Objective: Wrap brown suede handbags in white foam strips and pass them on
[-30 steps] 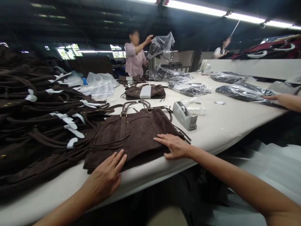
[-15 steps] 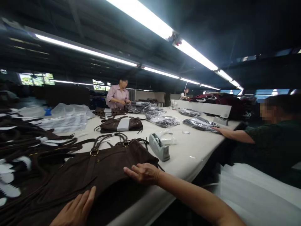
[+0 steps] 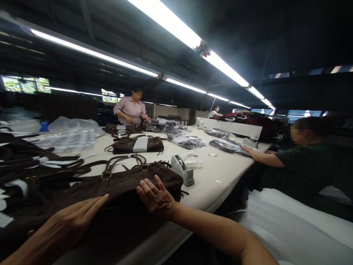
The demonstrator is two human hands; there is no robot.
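This is a factory workshop; strip lights point(image 3: 168, 22) run above co-workers point(image 3: 129, 110) at a long table point(image 3: 212, 176) of brown bags point(image 3: 121, 182).

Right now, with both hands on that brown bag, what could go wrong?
The brown bag lies right by the grey tape dispenser, so a shove from the right hand might knock it. The bag is also near the front edge of the white table, so it could slip off if pulled nearer. Beside the left hand, looped straps from the dark pile might snag it.
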